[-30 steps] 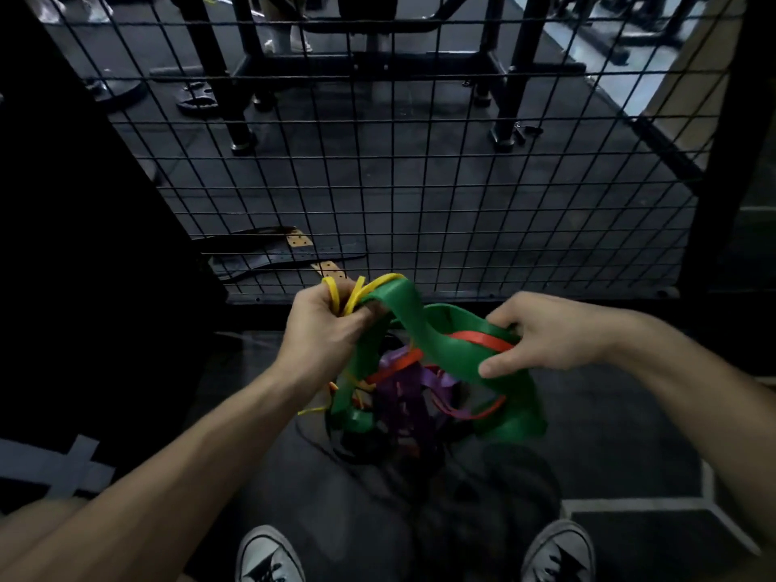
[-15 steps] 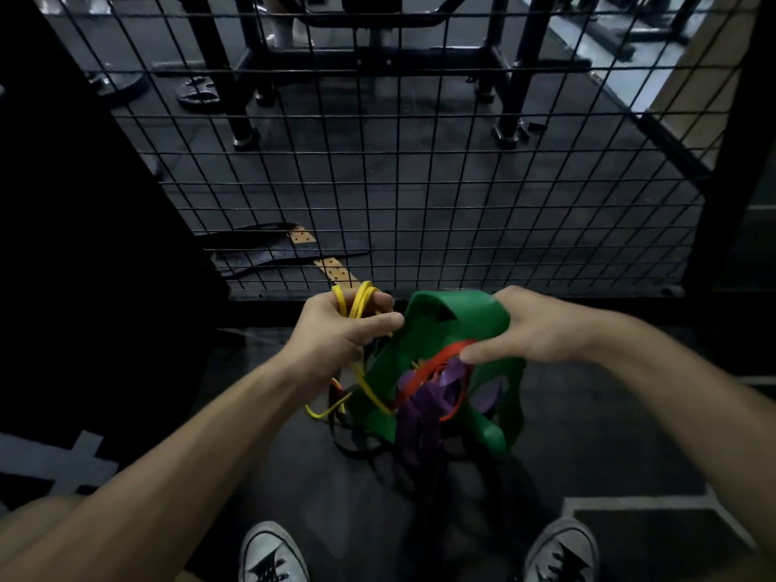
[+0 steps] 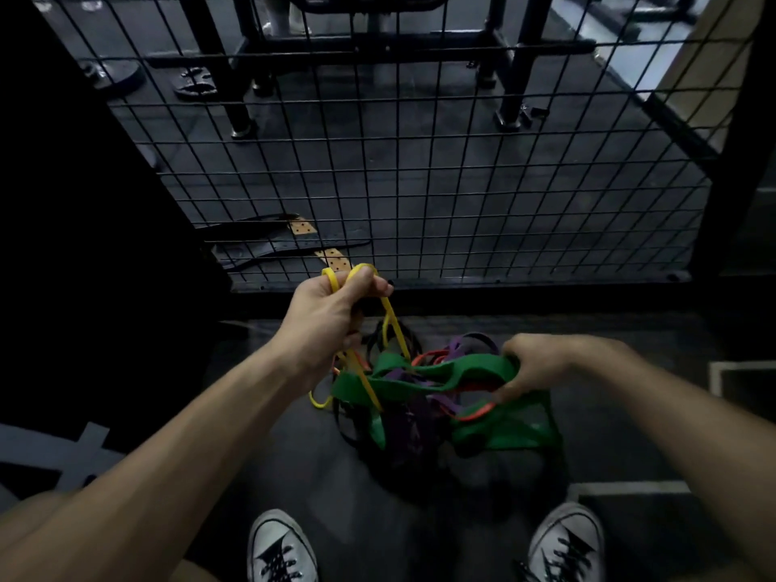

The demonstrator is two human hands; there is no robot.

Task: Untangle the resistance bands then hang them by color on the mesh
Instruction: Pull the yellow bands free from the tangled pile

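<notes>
A tangle of resistance bands hangs between my hands above the dark floor. My left hand (image 3: pixel 331 312) grips thin yellow bands (image 3: pixel 394 329), whose loops stick out above my fist and trail down into the bundle. My right hand (image 3: pixel 533 367) pinches a wide green band (image 3: pixel 474 369) and sits lower, to the right. Purple bands (image 3: pixel 409 417), an orange-red band (image 3: pixel 474 413) and black bands (image 3: pixel 380 336) are knotted through the green one. The black wire mesh (image 3: pixel 420 161) stands upright just beyond my hands, with nothing hung on it.
My two white-toed sneakers (image 3: pixel 279 548) stand below the bundle. Behind the mesh are black rack legs (image 3: pixel 510 98), a weight plate (image 3: pixel 117 73) and a leather belt (image 3: pixel 277 245) on the floor. A dark wall closes the left side, a black post (image 3: pixel 730 161) the right.
My right hand has dropped lower and to the right, pulling the green band away. My left hand stays high with the yellow bands, which now stretch out of the bundle.
</notes>
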